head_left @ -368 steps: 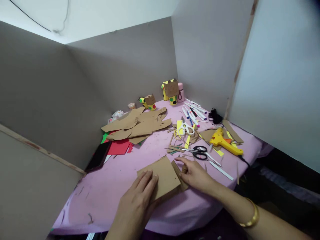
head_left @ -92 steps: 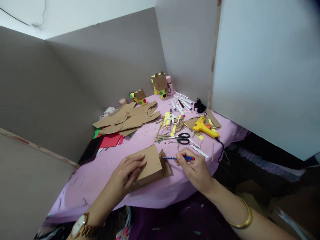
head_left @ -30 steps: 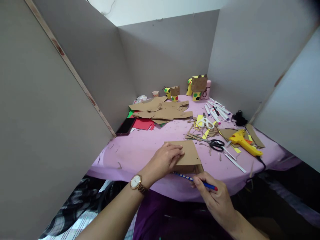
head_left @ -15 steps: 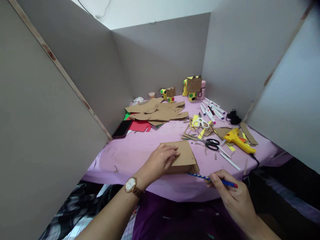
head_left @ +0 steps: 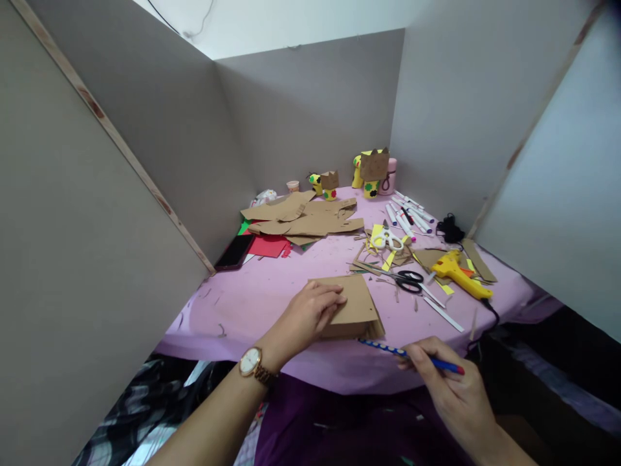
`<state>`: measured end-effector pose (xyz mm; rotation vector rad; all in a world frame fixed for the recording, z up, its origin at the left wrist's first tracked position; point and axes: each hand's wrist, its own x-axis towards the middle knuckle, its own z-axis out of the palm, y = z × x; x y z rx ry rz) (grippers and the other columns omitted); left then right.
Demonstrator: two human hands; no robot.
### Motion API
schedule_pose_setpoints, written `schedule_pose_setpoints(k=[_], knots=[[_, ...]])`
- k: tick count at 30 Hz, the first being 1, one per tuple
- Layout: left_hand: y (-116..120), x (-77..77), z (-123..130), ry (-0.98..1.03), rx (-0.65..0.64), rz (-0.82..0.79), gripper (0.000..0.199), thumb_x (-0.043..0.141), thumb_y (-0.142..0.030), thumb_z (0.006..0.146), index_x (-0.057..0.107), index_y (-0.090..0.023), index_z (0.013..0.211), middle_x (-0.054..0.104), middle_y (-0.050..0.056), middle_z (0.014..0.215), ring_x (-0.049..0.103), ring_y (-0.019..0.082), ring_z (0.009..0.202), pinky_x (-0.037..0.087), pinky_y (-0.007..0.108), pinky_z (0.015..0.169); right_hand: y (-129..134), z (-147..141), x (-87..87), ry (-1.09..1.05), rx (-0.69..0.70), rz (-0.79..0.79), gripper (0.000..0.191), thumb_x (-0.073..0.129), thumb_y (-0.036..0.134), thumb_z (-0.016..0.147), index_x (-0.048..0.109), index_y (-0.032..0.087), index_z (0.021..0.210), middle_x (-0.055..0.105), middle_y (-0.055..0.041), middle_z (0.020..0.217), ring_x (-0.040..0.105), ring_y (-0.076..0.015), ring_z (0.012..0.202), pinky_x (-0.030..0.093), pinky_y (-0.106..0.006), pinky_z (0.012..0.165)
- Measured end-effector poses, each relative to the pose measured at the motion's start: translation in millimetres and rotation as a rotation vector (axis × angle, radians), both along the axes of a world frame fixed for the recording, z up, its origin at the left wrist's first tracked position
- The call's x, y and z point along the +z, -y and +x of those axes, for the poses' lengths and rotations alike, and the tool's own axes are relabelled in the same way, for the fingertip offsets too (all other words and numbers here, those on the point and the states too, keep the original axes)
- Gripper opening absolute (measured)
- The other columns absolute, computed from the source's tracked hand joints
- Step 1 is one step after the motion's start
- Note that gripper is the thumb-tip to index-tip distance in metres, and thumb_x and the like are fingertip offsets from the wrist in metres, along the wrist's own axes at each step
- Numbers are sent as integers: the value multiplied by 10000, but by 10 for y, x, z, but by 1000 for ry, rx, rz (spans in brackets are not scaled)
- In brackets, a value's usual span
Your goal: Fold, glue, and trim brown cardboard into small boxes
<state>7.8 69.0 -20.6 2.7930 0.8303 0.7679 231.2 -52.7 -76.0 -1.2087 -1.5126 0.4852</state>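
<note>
Near the table's front edge lies a small brown cardboard box [head_left: 350,307], its flat top towards me and its front side showing below. My left hand [head_left: 317,307], with a watch [head_left: 251,362] on the wrist, holds it down, the fingers closed over the left part of the top; the thumb is mostly hidden. In my right hand [head_left: 444,375] is a blue pencil [head_left: 383,347] with light dots and a red end. Its tip points left and reaches the bottom front edge of the box; whether it touches I cannot tell.
To the right lie black-handled scissors [head_left: 409,279], white scissors [head_left: 388,240], a yellow glue gun [head_left: 458,272] and several markers [head_left: 412,213]. Cardboard sheets [head_left: 310,217], red paper [head_left: 266,245] and a phone [head_left: 235,252] lie behind on the left. Yellow paper figures [head_left: 371,188] stand at the back.
The pencil tip has shifted slightly left along the bottom of the box. My left hand stays on the box. The whole view has moved a little.
</note>
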Motion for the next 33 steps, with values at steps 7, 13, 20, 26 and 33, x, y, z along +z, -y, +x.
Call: schedule_pose_setpoints(k=[7,13,20,26,33], knots=[[2,-3,-5,4,3,-5,261,427,-185,972,675,-144,1042,721,162,1140,651,243,1082,503,432,911,-87,-283,-20,3,79,48,253,484,289,954,631,212,763,668,2,641,669,-149,595,497,-209,563],[11,16,16,15,-3,-12,251,436,-169,967,679,-136,1016,727,157,1115,660,239,1056,501,415,896,-46,-101,-37,2,29,17,242,500,273,954,627,227,752,647,26,620,686,-142,621,504,-182,586],[20,16,11,10,2,-21,242,444,-148,957,676,-130,1026,729,155,1111,652,235,1076,501,404,909,37,129,-117,-31,-63,-23,217,526,295,949,657,234,788,707,21,683,705,-137,660,522,-164,653],[16,23,2,-21,13,-31,258,418,-149,965,666,-135,1033,714,151,1146,641,236,1081,497,410,918,18,159,-120,-73,-82,-68,230,535,332,939,672,233,781,733,7,713,717,-146,677,538,-170,667],[153,168,46,-97,56,-73,189,559,-270,923,644,-137,1027,697,143,1146,614,273,1073,486,427,921,-26,249,-16,-150,-183,-90,259,600,388,894,683,226,709,734,-8,650,707,-156,592,564,-181,581]])
